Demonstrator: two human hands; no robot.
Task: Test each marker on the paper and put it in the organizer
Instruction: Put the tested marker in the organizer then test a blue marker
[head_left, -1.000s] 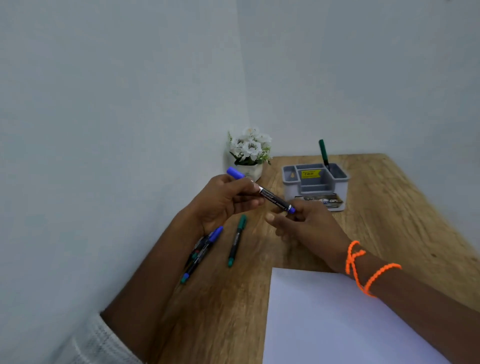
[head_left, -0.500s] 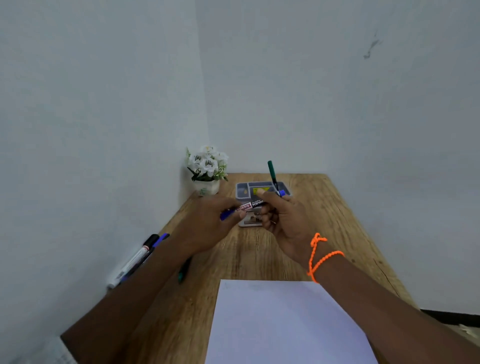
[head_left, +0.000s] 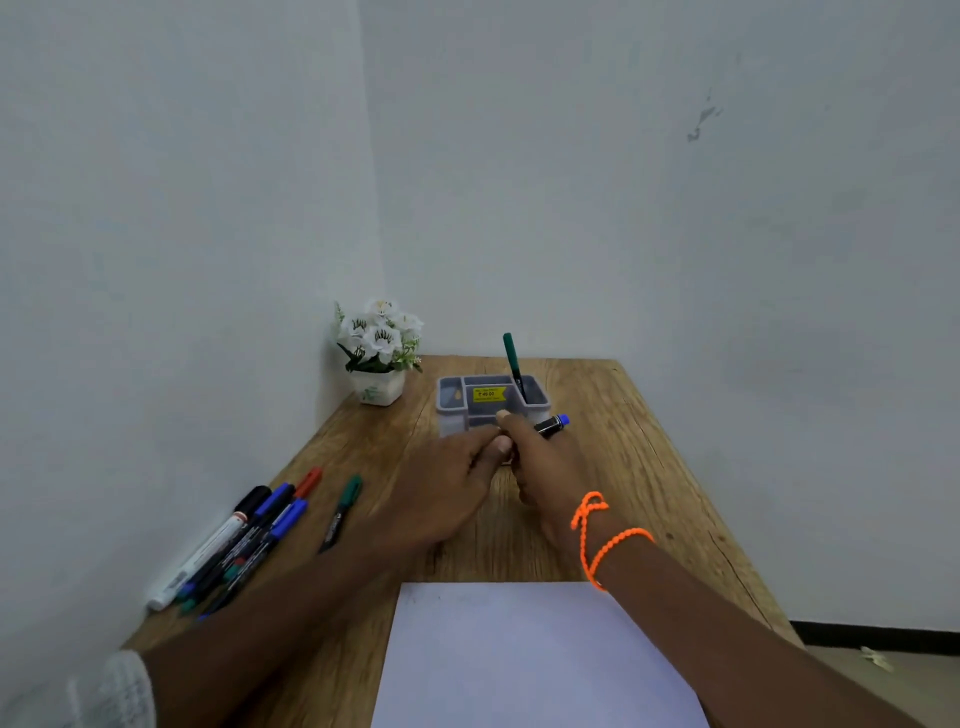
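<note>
Both hands meet just in front of the grey organizer. My right hand is closed around a blue marker, whose blue end sticks out to the right of my fingers. My left hand pinches the marker's other end, which is hidden between the two hands. One green marker stands upright in the organizer's right compartment. The white paper lies near me, below both wrists.
Several markers lie bunched along the left wall, and a green marker lies apart beside them. A pot of white flowers stands in the back left corner. The wooden table ends at the right, with floor beyond.
Both hands have drawn closer together around the blue marker and sit nearer the organizer. The marker's left end has gone out of sight under my left fingers.
</note>
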